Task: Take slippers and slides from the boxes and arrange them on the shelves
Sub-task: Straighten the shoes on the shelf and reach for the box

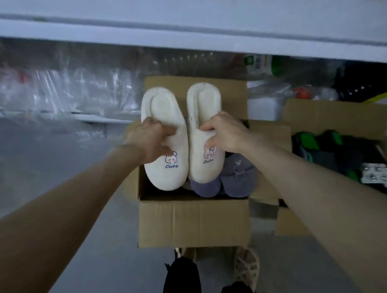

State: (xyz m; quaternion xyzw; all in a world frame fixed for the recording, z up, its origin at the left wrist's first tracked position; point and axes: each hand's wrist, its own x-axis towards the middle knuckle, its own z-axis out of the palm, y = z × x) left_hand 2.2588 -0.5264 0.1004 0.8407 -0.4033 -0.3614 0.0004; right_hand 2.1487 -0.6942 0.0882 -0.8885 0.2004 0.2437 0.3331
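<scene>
Two cream plush slippers with a small rabbit and the word "Cute" on the toes are held side by side above an open cardboard box (191,216). My left hand (149,141) grips the left slipper (168,173) at the edge of its opening. My right hand (225,131) pinches the right slipper (203,106) the same way. Both toes point toward me. A pair of grey-blue plush slippers (237,177) lies in the box just under them. A white shelf (197,23) runs across the top.
A second cardboard box (336,115) at the right holds dark slides with green parts (314,139) and a crinkled packet. Clear plastic bags (48,90) fill the lower shelf at the left. My legs and a woven shoe (246,265) stand on the grey floor.
</scene>
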